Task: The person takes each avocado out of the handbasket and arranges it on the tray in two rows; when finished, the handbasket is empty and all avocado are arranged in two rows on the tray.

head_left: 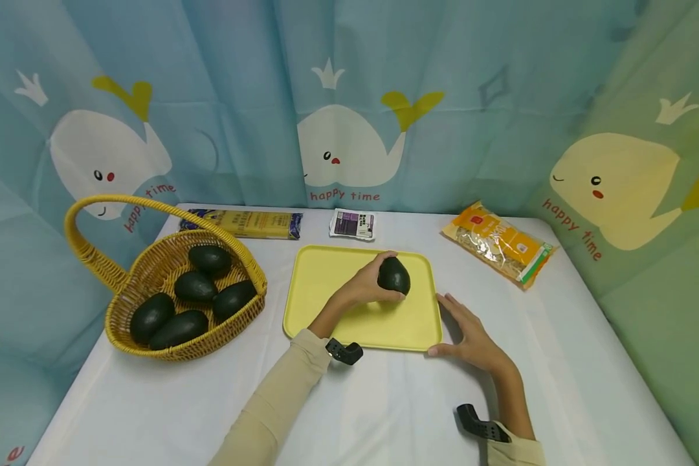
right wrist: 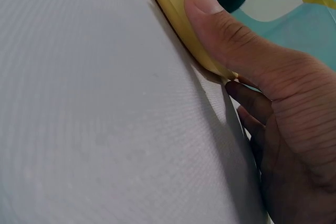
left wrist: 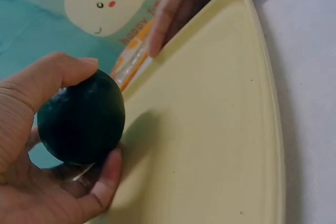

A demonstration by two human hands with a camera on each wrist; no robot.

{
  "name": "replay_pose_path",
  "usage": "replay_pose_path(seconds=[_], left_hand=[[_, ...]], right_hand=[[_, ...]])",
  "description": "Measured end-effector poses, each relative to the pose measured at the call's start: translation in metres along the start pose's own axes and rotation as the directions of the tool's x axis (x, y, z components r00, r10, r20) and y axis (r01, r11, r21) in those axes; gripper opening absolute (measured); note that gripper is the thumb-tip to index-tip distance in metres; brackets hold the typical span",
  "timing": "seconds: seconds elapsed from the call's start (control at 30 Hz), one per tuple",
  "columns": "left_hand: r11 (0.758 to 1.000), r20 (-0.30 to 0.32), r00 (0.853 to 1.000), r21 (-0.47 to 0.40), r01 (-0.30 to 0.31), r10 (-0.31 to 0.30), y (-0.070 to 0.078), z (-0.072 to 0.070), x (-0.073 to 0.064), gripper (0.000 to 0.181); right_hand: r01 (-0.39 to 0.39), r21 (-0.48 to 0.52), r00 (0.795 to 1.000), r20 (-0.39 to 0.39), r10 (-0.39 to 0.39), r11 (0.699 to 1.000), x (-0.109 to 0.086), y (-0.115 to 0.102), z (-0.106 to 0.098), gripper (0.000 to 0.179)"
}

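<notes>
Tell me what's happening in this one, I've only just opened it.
A person's left hand holds a dark green avocado over the right half of a yellow tray. The right hand touches the tray at its near right corner. Five more avocados lie in a wicker basket to the left; no other avocado is on the tray. Behind the tray lie a long yellow-and-blue packet and a small packet, with an orange bag farther right.
</notes>
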State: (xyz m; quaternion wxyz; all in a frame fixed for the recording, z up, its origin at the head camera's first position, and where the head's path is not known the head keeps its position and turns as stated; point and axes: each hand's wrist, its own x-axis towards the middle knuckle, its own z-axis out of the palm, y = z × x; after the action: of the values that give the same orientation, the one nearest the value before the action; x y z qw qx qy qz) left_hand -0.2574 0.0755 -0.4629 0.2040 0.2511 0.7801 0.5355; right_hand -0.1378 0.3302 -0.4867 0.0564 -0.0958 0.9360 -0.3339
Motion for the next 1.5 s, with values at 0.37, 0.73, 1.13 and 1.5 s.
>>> replay_pose_path(seconds=[0.37, 0.73, 1.13, 1.5], left_hand=[[0.994, 0.014, 0.999, 0.096, -0.049, 0.048, 0.001, 0.006, 0.028, 0.094], [0.984, 0.072, 0.997, 0.170, -0.046, 0.034, -0.002, 0.011, 0.049, 0.093], [0.978, 0.071, 0.997, 0.203, -0.042, 0.028, 0.002, 0.014, 0.062, 0.087], [0.983, 0.052, 0.999, 0.182, -0.023, 0.013, 0.006, 0.019, 0.069, 0.085]], right_hand=[[-0.009, -0.001, 1.000, -0.006, 0.009, 1.000, -0.001, -0.001, -0.001, 0.111], [0.000, 0.014, 1.000, 0.001, 0.000, 1.000, 0.000, 0.000, 0.001, 0.111], [-0.001, 0.009, 1.000, -0.004, 0.001, 1.000, 0.000, 0.001, 0.000, 0.110], [0.032, 0.009, 0.999, -0.008, -0.032, 0.999, -0.001, 0.002, 0.000, 0.109]])
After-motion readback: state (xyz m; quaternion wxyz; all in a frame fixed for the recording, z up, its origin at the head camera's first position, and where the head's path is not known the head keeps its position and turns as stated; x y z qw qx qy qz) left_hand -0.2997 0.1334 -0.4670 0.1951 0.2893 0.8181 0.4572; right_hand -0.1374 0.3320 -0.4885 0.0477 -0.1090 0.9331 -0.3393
